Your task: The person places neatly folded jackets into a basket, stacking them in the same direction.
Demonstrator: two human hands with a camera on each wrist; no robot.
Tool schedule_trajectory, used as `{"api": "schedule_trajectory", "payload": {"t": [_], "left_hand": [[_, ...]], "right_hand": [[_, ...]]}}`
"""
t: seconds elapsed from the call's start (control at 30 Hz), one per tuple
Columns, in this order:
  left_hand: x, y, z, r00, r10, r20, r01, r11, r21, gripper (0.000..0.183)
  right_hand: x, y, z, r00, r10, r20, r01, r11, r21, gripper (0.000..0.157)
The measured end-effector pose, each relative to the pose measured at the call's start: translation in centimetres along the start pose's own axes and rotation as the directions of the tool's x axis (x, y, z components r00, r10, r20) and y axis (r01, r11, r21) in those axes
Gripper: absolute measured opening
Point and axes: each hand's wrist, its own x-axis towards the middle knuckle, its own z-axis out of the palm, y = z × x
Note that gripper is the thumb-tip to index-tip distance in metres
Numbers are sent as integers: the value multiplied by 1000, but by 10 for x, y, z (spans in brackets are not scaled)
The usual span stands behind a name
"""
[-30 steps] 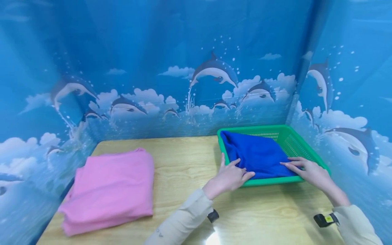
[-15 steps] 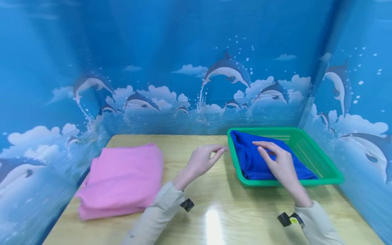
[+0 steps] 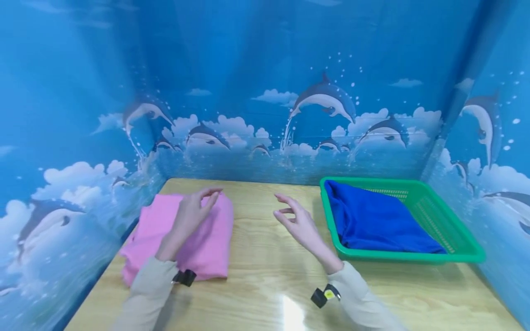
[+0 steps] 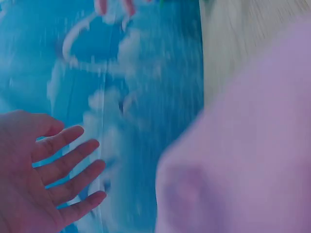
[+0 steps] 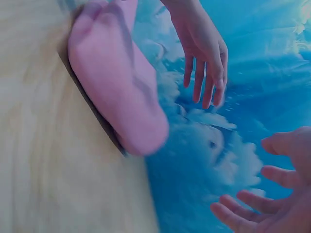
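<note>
- So the pink cloth [image 3: 215, 248] is lying on the left part of the table, bundled into a thick, roughly square, folded stack with its left side near the table's left edge.
- Left hand [image 3: 189, 218] is up over that pink cloth in the head view. Both wrist views show a gap between the two, so it's hovering, not touching. Fingers are loosely spread and relaxed, thumb out to the side.
- Right hand [image 3: 301, 225] is over the bare wood between the pink cloth and the basket. Fingers are apart and gently bent, and the thumb's a bit away from them, so a fairly wide hand.
- Blue cloth [image 3: 377, 220] is folded too, sitting inside the green basket [image 3: 414, 256], mostly over on its left side. You can see the mesh wall to the right of it.
- That basket's at the right of the table [image 3: 265, 257], which has a light wood grain and a bright glare spot near the front.
- Pale sleeves [image 3: 352, 280] on both arms, with a small black device [image 3: 185, 277] at each wrist.
- Behind everything there's a blue backdrop [image 3: 248, 55] printed with dolphins, clouds and water.
</note>
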Motion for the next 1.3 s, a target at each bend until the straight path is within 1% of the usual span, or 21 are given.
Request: {"api": "schedule_trajectory", "payload": {"t": [0.07, 0.13, 0.27, 0.33, 0.37, 0.43, 0.5, 0.53, 0.6, 0.67, 0.73, 0.77, 0.8, 0.83, 0.87, 0.97, 1.07, 1.13, 1.2, 1.3], "left_hand": [[-7, -18, -13, 999, -34, -22, 35, 999, 26, 37], [-14, -35, -25, 997, -61, -48, 64, 996, 65, 40], [-29, -63, -43, 992, -95, -84, 106, 985, 138, 43], [-38, -76, -52, 989, -131, -71, 142, 974, 175, 47], [-43, -81, -57, 986, -156, -58, 164, 968, 188, 51], [-51, -92, -65, 973, -229, -8, 226, 955, 194, 62], [-59, -100, -71, 948, -310, 72, 291, 936, 199, 74], [-62, -104, -74, 931, -347, 112, 322, 927, 194, 80], [-67, -111, -79, 885, -417, 205, 387, 906, 172, 87], [-71, -117, -81, 838, -464, 287, 438, 886, 155, 91], [-75, -124, -83, 794, -498, 348, 488, 864, 125, 92], [-76, -126, -84, 779, -506, 371, 509, 855, 97, 91], [-77, -130, -84, 767, -512, 387, 530, 845, 69, 91], [-79, -133, -84, 759, -515, 398, 547, 836, 39, 91], [-80, -136, -85, 753, -516, 408, 562, 827, 9, 91], [-83, -143, -88, 742, -510, 435, 595, 800, -76, 90], [-85, -149, -91, 733, -511, 449, 605, 792, -86, 89], [-86, -151, -93, 734, -514, 444, 601, 796, -72, 89], [-87, -153, -95, 740, -515, 433, 592, 804, -57, 89], [-87, -153, -94, 753, -511, 415, 580, 813, -52, 89]], "right_hand": [[5, 4, 16, 999, 30, 29, -30, 999, 27, 51], [9, 7, 32, 997, 49, 57, -51, 998, 33, 53], [14, 9, 59, 989, 69, 127, -75, 996, 45, 57], [16, 9, 72, 983, 75, 166, -85, 995, 53, 59], [17, 9, 77, 978, 93, 187, -106, 993, 56, 60], [19, 8, 88, 967, 124, 224, -142, 988, 66, 61], [20, 8, 98, 955, 153, 254, -174, 983, 63, 63], [21, 7, 102, 948, 167, 270, -190, 980, 61, 64], [22, 5, 110, 937, 182, 298, -204, 978, 43, 67], [22, 3, 116, 929, 186, 320, -198, 980, 5, 72], [21, 2, 121, 924, 186, 335, -192, 981, -17, 75], [21, 2, 123, 923, 184, 338, -186, 982, -25, 76], [22, 2, 126, 924, 180, 338, -183, 983, -22, 78], [22, 2, 128, 923, 182, 339, -190, 982, -12, 79], [22, 2, 130, 923, 183, 340, -197, 980, 8, 80], [24, 3, 136, 921, 191, 341, -231, 970, 81, 83], [26, 3, 139, 919, 194, 344, -255, 956, 142, 84], [27, 3, 141, 919, 194, 344, -260, 953, 157, 84], [27, 1, 142, 917, 194, 347, -263, 951, 162, 83], [27, 0, 140, 922, 190, 336, -241, 963, 116, 83]]}}
